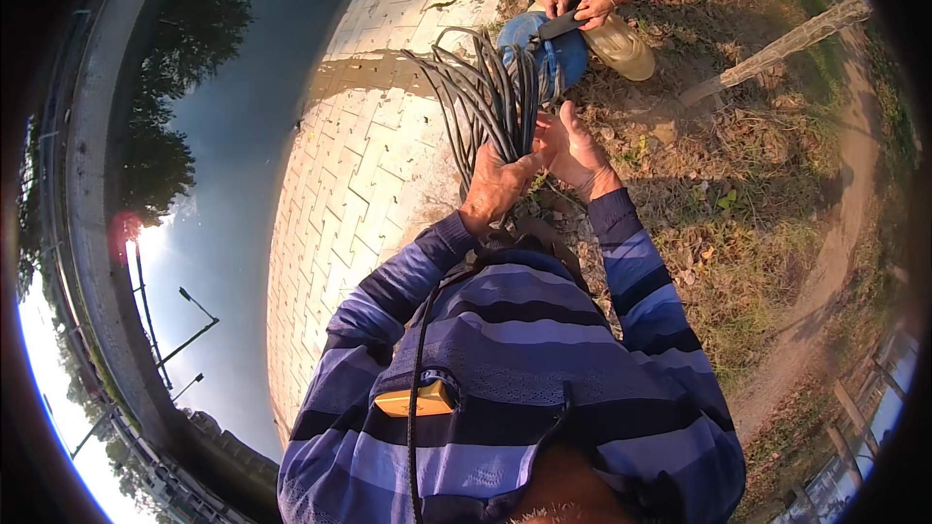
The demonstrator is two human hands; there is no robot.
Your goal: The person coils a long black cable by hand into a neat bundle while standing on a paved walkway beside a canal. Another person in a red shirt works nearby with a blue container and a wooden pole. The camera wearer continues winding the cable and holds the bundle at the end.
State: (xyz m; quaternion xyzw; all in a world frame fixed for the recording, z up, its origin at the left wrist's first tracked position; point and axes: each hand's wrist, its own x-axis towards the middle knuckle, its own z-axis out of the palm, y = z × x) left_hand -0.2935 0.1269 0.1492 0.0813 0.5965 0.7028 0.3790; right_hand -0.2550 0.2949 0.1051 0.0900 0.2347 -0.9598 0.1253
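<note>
My left hand (501,182) grips a looped bundle of dark cable (502,105) in front of my chest. The loops rise and fan out above my fist, several strands leaning to the left. On the right of the bundle is my right hand (577,149), palm showing and thumb raised apart. Its fingertips reach the bundle's side close to my left fingers and are partly hidden. Just beyond the cable lies a blue container (526,33) with grey cord around it.
A co-worker's hands (575,4), in red sleeves, hold a black strip (564,23) over the blue container. Beside it is a yellowish plastic jug (619,47). A wooden post (779,51) leans at right. Interlocking paving (357,182) borders water (240,182) at left; dry grass (735,313) covers the right.
</note>
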